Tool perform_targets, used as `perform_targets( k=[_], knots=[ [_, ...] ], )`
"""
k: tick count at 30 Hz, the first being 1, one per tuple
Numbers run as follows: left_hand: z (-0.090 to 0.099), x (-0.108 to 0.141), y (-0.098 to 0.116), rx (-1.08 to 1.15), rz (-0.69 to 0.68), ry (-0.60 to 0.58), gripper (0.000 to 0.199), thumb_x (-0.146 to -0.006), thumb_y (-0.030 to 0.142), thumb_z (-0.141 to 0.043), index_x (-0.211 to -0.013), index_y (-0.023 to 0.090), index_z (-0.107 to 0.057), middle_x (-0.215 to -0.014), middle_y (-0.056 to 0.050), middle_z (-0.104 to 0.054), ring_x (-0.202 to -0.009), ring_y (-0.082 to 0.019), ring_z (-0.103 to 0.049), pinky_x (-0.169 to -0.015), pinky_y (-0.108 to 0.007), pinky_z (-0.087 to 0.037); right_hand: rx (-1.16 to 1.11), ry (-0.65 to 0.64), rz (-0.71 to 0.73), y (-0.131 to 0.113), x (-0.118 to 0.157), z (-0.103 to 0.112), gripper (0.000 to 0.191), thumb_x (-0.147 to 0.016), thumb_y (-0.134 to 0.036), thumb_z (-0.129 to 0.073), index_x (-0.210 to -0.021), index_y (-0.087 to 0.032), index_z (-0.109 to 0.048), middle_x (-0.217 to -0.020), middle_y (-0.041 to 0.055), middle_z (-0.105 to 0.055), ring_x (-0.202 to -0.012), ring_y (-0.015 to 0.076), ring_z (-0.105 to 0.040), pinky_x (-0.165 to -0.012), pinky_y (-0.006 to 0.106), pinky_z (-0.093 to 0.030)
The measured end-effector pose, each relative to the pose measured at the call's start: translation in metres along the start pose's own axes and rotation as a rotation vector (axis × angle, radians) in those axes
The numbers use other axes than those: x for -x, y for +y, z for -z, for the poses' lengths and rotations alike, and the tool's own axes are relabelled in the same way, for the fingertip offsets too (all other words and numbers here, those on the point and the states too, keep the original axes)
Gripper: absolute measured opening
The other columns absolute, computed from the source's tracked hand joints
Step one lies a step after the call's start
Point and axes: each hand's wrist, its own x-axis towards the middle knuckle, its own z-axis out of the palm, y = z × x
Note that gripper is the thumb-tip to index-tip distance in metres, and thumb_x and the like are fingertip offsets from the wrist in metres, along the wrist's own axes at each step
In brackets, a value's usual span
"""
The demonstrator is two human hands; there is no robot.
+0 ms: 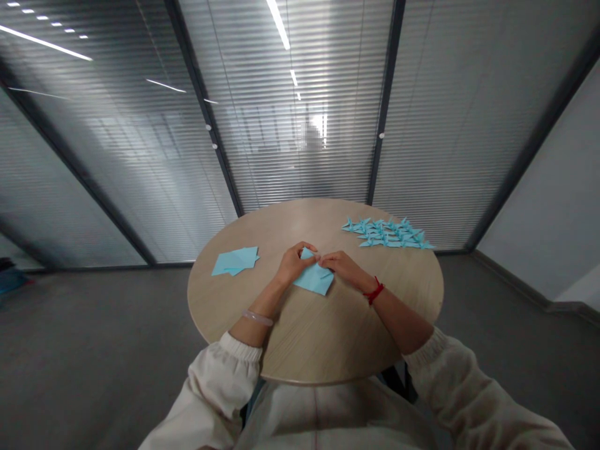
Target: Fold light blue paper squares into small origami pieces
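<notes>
Blue paper (313, 280), partly folded, sits near the middle of the round wooden desk (323, 344), in front of the person's body. That spot probably suits both forearms, which come in from either side and meet over it without stretching, with the flat top backing the sheet as it is pressed.

On the desk's far right, folded paper birds (392, 234) are packed in close rows near the rim, likely put there so that the elbows and wrists do not brush their thin points. On the left side, loose blue sheets (235, 259) overlap unevenly, a little fanned, apparently parked within easy reach of the left hand (291, 262).

The held paper is matte, pale turquoise and turned askew to the person. Its broad lower part looks fairly flat, with a corner pointing nearly towards the body; a narrow piece rises at the top between the hands, and a short crease or flap edge shows by the right side. The finer folds are too small to make out.

The left fingers are closed almost to a pinch, thumb and forefinger on the upper part, seemingly to steady it. Those of the right hand (343, 265) are drawn together too, gripping the upper right edge close beside the left thumb, perhaps for fine control of the crease.
</notes>
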Motion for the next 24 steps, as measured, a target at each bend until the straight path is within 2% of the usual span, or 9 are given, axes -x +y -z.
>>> perform_targets(
  k=[5, 9, 12, 17, 20, 24],
  knots=[
    [-0.001, -0.0004, -0.0013, 0.004, -0.033, -0.029, 0.023, -0.068, 0.031, -0.068, -0.086, 0.017, -0.067, -0.064, 0.004, -0.053, -0.058, -0.011, -0.042, -0.054, -0.022, -0.031, 0.068, 0.078, -0.008, 0.0027, -0.0006, -0.0016, 0.032, -0.078, -0.032, -0.053, -0.051, -0.017, -0.048, -0.051, -0.0023, -0.042, -0.052, 0.0107, -0.037, -0.05, 0.024, -0.026],
    [0.0004, -0.0032, -0.0054, -0.01, -0.015, 0.072, 0.024, -0.068, 0.029, -0.069, -0.088, 0.017, -0.066, -0.068, 0.002, -0.055, -0.06, -0.011, -0.042, -0.055, -0.023, -0.031, 0.035, 0.05, 0.017, 0.0013, -0.0008, -0.0028, 0.034, -0.082, -0.041, -0.051, -0.059, -0.016, -0.053, -0.058, -0.0018, -0.047, -0.056, 0.0108, -0.039, -0.053, 0.023, -0.03],
    [0.0019, -0.0039, -0.0065, -0.006, 0.009, 0.141, 0.026, -0.068, 0.029, -0.069, -0.091, 0.017, -0.066, -0.064, 0.003, -0.05, -0.059, -0.011, -0.04, -0.053, -0.022, -0.03, 0.075, 0.047, 0.014, -0.002, -0.0004, -0.0002, 0.037, -0.082, -0.045, -0.049, -0.059, -0.016, -0.052, -0.058, -0.002, -0.045, -0.055, 0.0106, -0.037, -0.054, 0.024, -0.028],
    [0.0021, -0.0015, -0.0035, 0.011, 0.035, 0.106, 0.036, -0.067, 0.033, -0.071, -0.099, 0.018, -0.065, -0.056, 0.007, -0.036, -0.053, -0.01, -0.036, -0.05, -0.022, -0.027, 0.158, 0.062, 0.005, -0.0041, -0.0004, 0.0044, 0.04, -0.08, -0.049, -0.049, -0.057, -0.016, -0.052, -0.054, -0.0023, -0.043, -0.053, 0.0105, -0.035, -0.053, 0.024, -0.026],
    [0.0019, -0.0007, -0.0036, 0.008, 0.03, 0.083, 0.045, -0.064, 0.034, -0.075, -0.104, 0.018, -0.063, -0.057, 0.008, -0.038, -0.053, -0.01, -0.036, -0.051, -0.022, -0.028, 0.129, 0.056, -0.008, -0.0023, -0.0008, 0.0038, 0.04, -0.078, -0.05, -0.05, -0.058, -0.016, -0.054, -0.054, -0.002, -0.045, -0.054, 0.0107, -0.036, -0.053, 0.024, -0.027],
    [0.004, -0.0018, -0.0045, -0.002, 0.036, 0.132, 0.04, -0.063, 0.031, -0.074, -0.099, 0.018, -0.063, -0.061, 0.006, -0.045, -0.056, -0.01, -0.04, -0.052, -0.022, -0.03, 0.061, 0.048, -0.023, -0.0012, -0.0006, 0.0015, 0.041, -0.078, -0.053, -0.051, -0.06, -0.016, -0.055, -0.058, -0.0007, -0.049, -0.057, 0.012, -0.041, -0.054, 0.024, -0.031]
  ],
)
